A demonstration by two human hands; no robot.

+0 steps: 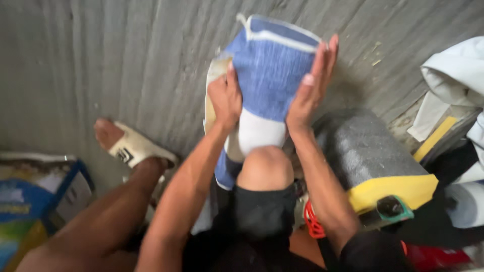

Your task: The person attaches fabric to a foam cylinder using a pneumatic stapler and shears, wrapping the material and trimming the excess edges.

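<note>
— Cloth (269,75), blue with a white edge and a white lower part; is that what both hands are on?

— Yes; it is draped over the right knee (264,168) and hangs down the shin in front, above the ribbed grey floor (101,60); something pale shows behind its left edge, but I cannot tell what.

— And the left hand (227,98)?

— Pressed against the cloth's left side; fingers (231,80) together and curled onto the fabric, gripping it.

— The right hand (312,83)?

— Flat on the cloth's right side; fingers (325,55) straight and close together, palm against the blue, not clamped; the two hands squeeze the cloth between them.

— What else is around?

— A foot in a pale sandal (133,146) to the left, well apart from the cloth; a printed bag (30,201) in the lower left corner; a dark grey roll with a yellow end (373,161) just beside the right forearm; a red thing (315,224) under that arm; white fabric (454,70) heaped at the right edge.
</note>
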